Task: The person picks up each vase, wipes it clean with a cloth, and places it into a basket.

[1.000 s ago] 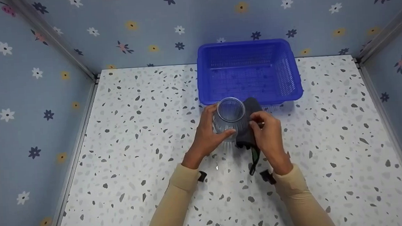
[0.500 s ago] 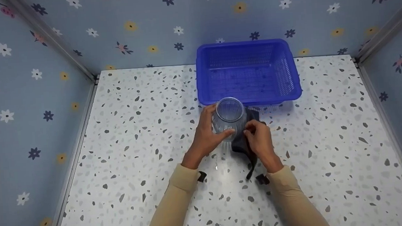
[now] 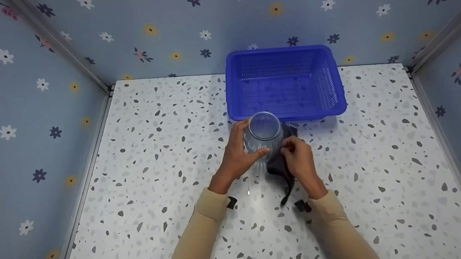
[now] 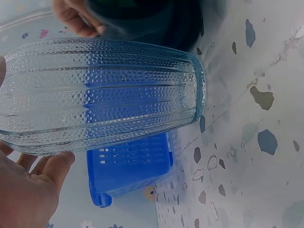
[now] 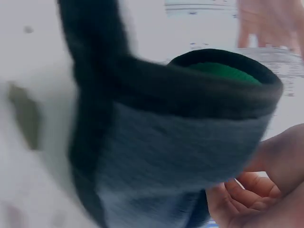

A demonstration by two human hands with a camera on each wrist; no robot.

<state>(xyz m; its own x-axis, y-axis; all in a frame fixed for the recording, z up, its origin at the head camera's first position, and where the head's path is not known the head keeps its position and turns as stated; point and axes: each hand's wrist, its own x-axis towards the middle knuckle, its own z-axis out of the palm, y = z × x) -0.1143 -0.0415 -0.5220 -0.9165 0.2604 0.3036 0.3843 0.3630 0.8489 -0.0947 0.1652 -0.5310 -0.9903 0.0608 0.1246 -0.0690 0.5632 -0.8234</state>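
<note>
A clear ribbed glass vase (image 3: 264, 137) with a dimpled surface stands upright in front of the basket, its round mouth facing up. My left hand (image 3: 236, 151) grips it from the left, thumb at the near side and fingers behind. My right hand (image 3: 299, 156) pinches a dark grey cloth (image 3: 277, 166) against the vase's right side. The right wrist view shows black edging and a green inner face on the cloth (image 5: 175, 142), which curves over there. A narrow end of it hangs toward the front. Part of the cloth is hidden behind the vase and my right hand.
A blue plastic basket (image 3: 232, 93) with slotted walls sits just behind the vase, against the flowered back wall (image 3: 184, 36). Speckled white tabletop (image 3: 168, 157) extends around my hands, with flowered panels at left and right.
My right hand has shifted left and slightly toward me, drawing the cloth closer to the vase and crumpling it. The left hand and the vase have stayed in place.
</note>
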